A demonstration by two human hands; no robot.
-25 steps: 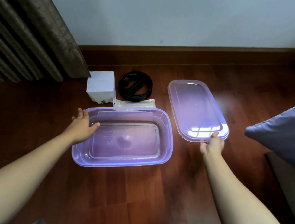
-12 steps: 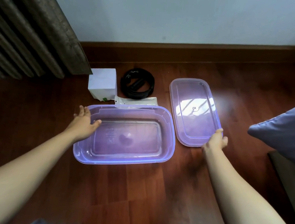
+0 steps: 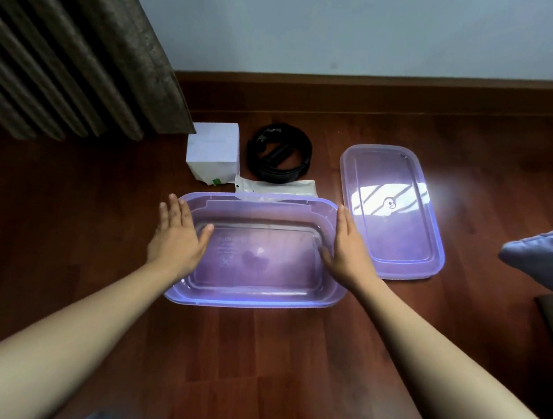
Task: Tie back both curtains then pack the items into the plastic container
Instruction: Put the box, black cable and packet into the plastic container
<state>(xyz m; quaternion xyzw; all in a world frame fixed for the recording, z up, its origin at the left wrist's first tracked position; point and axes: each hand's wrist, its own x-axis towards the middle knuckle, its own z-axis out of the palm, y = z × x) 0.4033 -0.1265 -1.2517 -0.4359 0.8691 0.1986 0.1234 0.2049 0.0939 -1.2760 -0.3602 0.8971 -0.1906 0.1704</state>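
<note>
Evidently nothing is packed: left hand (image 3: 179, 234) and right hand (image 3: 346, 250), both flat, flank the empty translucent purple plastic container (image 3: 250, 302).

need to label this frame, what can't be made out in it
All in the head view:
- white packet: its near part is hidden behind the far rim of the container.
- curtain: cut off by the left and top edges, so any tie-back is out of view.
- black coil: belt or cable, too dark to tell.
- lettering on the container floor: blurred, unreadable.
- blue cushion: cut off by the right edge.
</note>
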